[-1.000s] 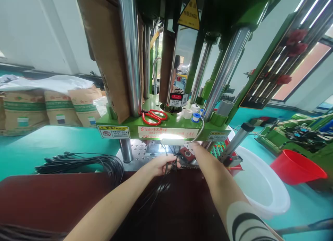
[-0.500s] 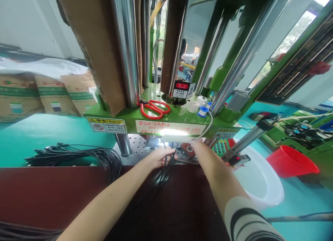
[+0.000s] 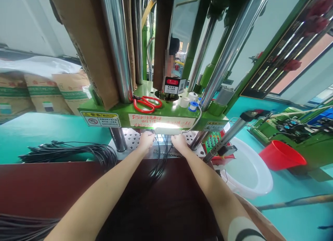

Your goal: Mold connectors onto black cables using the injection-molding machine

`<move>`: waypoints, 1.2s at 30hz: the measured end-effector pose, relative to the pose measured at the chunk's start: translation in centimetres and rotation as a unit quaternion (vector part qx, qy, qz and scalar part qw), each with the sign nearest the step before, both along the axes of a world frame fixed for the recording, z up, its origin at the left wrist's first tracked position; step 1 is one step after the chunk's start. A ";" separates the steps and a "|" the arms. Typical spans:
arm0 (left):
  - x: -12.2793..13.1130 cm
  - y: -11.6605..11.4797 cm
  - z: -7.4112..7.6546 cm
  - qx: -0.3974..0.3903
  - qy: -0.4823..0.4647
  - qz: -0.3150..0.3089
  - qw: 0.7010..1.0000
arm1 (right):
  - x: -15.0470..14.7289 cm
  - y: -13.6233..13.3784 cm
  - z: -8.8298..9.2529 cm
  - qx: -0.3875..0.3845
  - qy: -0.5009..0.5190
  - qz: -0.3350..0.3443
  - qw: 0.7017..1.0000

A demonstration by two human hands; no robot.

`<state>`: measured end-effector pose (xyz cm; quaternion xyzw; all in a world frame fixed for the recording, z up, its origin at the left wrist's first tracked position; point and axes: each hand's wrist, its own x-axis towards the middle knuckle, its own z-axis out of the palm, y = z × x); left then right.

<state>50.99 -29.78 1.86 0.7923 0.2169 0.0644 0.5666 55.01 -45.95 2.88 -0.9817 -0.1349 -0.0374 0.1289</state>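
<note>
Both my hands are under the green press, one on each side of a metal plate that shines beneath a white lamp [image 3: 168,131]. My left hand [image 3: 146,142], at the plate's left edge, has its fingers curled; what they grip is hidden. My right hand [image 3: 180,143] is closed at the plate's right edge, its fingertips also out of sight. Between the hands, a bunch of thin black cables [image 3: 159,164] runs from the plate over the front edge onto the dark brown tabletop [image 3: 166,203]. Neither hand holds the cables.
Red-handled scissors [image 3: 147,104] and small spools [image 3: 193,106] lie on the press ledge [image 3: 122,111]. A black cable bundle [image 3: 75,152] rests at left. Steel columns [image 3: 118,43] flank the work area. At right are a green button panel [image 3: 213,141], a white tub [image 3: 262,189] and a red bucket [image 3: 282,156].
My left hand has let go of the black cables and moved to the plate's left side. My right hand, mostly hidden behind the lamp before, now shows at the right side. The view has shifted slightly.
</note>
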 end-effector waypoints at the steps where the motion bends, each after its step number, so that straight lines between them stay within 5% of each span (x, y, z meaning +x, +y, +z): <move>1: 0.0 0.2 0.1 0.057 -0.001 0.005 0.998 | 0.1 0.0 0.1 -0.005 -0.003 -0.001 1.000; 6: -0.5 0.6 0.5 0.292 0.000 -0.021 0.956 | 0.2 0.4 0.3 -0.027 -0.009 0.001 1.000; 13: -0.2 0.3 0.4 0.439 0.024 -0.070 0.895 | -0.1 0.5 0.6 -0.058 0.002 0.003 0.998; 22: -1.3 -1.1 2.1 0.493 0.000 -0.078 0.867 | -1.1 2.0 2.3 -0.068 -0.038 0.038 0.996; 36: 0.0 -1.8 0.3 0.470 -0.019 -0.075 0.880 | -0.6 2.6 0.8 -0.099 -0.025 0.041 0.994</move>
